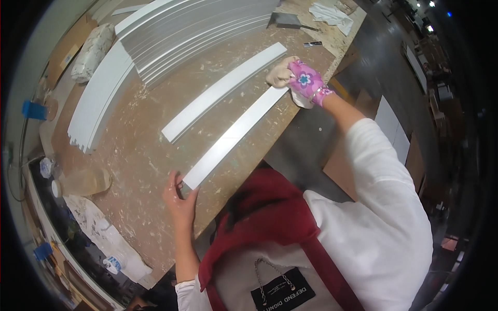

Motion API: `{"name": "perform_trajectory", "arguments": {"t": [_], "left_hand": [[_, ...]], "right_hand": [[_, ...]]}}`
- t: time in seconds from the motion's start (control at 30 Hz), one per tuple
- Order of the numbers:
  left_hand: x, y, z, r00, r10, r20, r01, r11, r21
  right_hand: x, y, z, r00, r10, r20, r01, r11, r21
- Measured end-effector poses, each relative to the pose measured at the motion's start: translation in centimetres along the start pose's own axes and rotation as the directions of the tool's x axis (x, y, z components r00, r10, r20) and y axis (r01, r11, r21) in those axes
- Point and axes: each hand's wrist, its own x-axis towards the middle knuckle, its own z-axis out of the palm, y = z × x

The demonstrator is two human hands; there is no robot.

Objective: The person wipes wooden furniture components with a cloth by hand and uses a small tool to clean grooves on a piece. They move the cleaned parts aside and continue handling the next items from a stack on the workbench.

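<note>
A long white strip (236, 140), like a length of trim, lies slantwise near the front edge of the workbench. At its near end my bare left hand (180, 201) pinches the corners between thumb and fingers. My right hand (307, 82), in a pink flowered glove, is closed on a beige cloth (280, 74) and presses it over the strip's far end, which is hidden under it. A white part of cloth hangs below that hand at the bench edge. Beyond this strip, a second white strip (223, 93) lies roughly parallel and apart from it.
Stacked white strips (192, 41) fill the back of the scuffed brown workbench (140, 171), with another pile (101, 98) to their left. A flat scraper-like tool (286, 20), a small knife (313, 44) and a white rag (332, 18) lie far right. A clear jug (85, 182) lies at left.
</note>
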Motion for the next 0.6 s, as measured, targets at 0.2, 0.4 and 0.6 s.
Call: {"name": "perform_trajectory", "arguments": {"t": [0.2, 0.4, 0.6], "left_hand": [[0.4, 0.7, 0.2, 1.000, -0.013, -0.008, 0.013, 0.999, 0.035], [-0.2, 0.3, -0.4, 0.999, -0.039, -0.003, 0.039, 0.997, 0.059], [0.0, 0.6, 0.3, 0.998, -0.056, 0.012, 0.056, 0.998, 0.023]], "right_hand": [[1.6, 3.2, -3.5, 0.998, -0.022, 0.056, 0.027, 0.995, -0.094], [0.9, -1.2, -5.2, 0.970, -0.141, 0.199, 0.194, 0.941, -0.276], [1.1, 4.0, 2.8, 0.962, -0.249, 0.110, 0.272, 0.883, -0.383]]}}
